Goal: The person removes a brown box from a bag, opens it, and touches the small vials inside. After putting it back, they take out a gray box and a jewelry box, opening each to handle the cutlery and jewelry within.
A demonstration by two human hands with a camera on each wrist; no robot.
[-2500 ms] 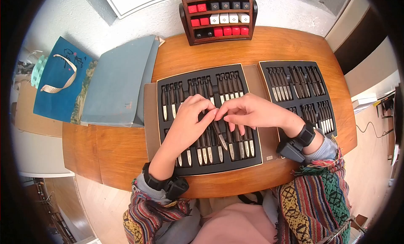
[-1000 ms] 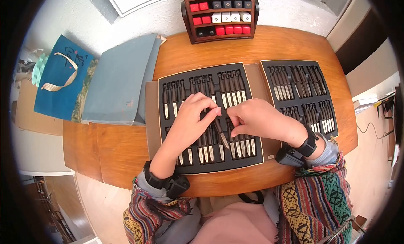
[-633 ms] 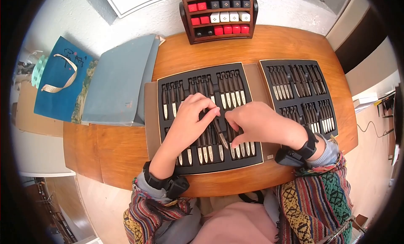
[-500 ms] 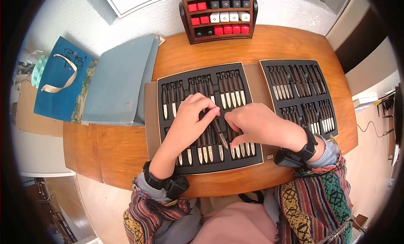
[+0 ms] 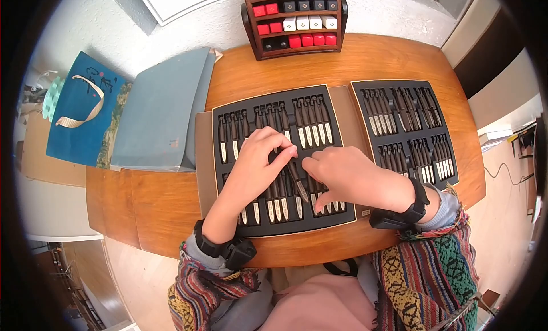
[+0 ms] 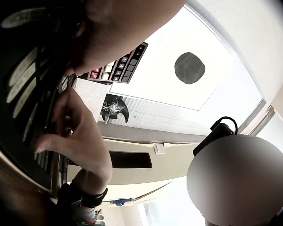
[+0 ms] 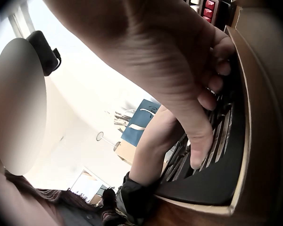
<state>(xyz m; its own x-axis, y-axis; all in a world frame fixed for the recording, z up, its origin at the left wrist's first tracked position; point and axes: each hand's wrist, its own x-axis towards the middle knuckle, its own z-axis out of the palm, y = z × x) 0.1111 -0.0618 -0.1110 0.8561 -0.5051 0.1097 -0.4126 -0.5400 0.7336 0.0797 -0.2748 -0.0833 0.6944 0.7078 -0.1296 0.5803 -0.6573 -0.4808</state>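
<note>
Small knife-shaped pieces with dark handles and pale pointed ends lie in rows in a black moulded tray [image 5: 297, 225]. In the head view my left hand [image 5: 258, 159] is over the tray's middle; its thumb and forefinger pinch the handle of one piece [image 5: 301, 188], which slants across the lower rows. My right hand [image 5: 345, 174] bends down over the lower right row [image 5: 337, 207], thumb spread from the fingers. The right wrist view shows its thumb [image 7: 201, 150] on the pieces and the fingertips [image 7: 208, 100] farther up; the palm hides part of that row.
A second black tray [image 5: 394, 138] of similar pieces stands at the right. Behind, a wooden rack [image 5: 297, 48] holds red, white and black boxes. A blue gift bag [image 5: 71, 125] and a grey-blue folder [image 5: 154, 114] stand left on the wooden table [image 5: 394, 57].
My right hand has left the left hand's fingertips and moved over the lower right row, its thumb spreading toward the pale ends. The left hand and its slanted piece have hardly moved.
</note>
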